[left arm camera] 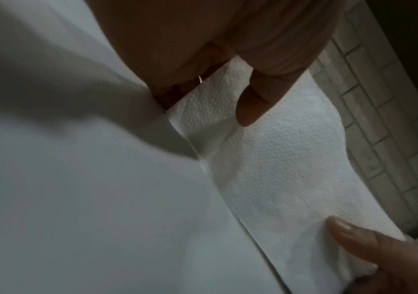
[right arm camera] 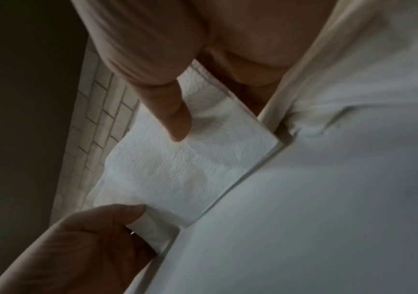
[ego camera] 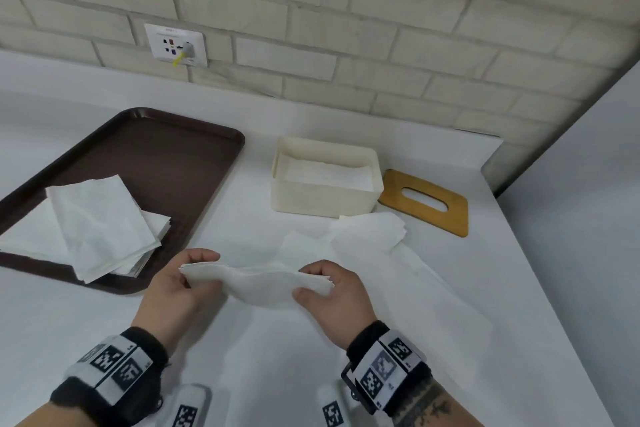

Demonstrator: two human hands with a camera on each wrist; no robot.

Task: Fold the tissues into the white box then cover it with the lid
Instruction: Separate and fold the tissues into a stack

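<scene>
Head view: left hand (ego camera: 175, 291) and right hand (ego camera: 334, 291) are each pinching one end of a folded tissue (ego camera: 266, 282), holding it above the surface (ego camera: 433, 340), near the white box (ego camera: 322, 199)

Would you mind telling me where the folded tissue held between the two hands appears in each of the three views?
Head: folded tissue low centre, stretched between left hand and right hand.
Left wrist: a band running from upper centre to lower right.
Right wrist: centre, running from the top to lower left.
Shared landmark: the brick wall.
</scene>
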